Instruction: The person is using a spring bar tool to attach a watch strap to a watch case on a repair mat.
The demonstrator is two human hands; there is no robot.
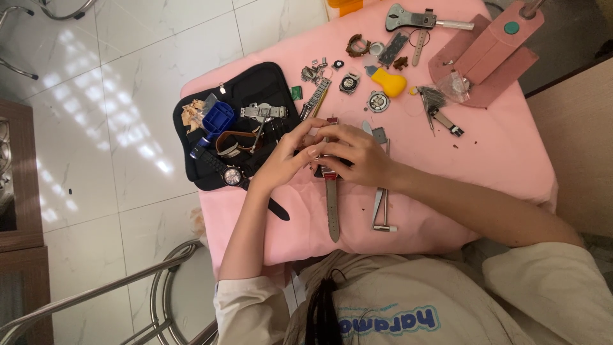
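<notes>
Between both hands' fingers (314, 148) lies the red-strapped watch (331, 198), strap trailing below.

Left hand (284, 160), right hand (357, 153) meet over grey watch strap (332, 204) (pink table (498, 160)).

Bright, even daylight; sharp focus throughout. Dappled glare patches on the white floor tiles (128, 121). Shadows soft; slight wide-angle bending at edges.

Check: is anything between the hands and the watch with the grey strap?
Nothing visible. Both the left hand and right hand already meet over the watch, whose grey strap trails toward the person.
</notes>
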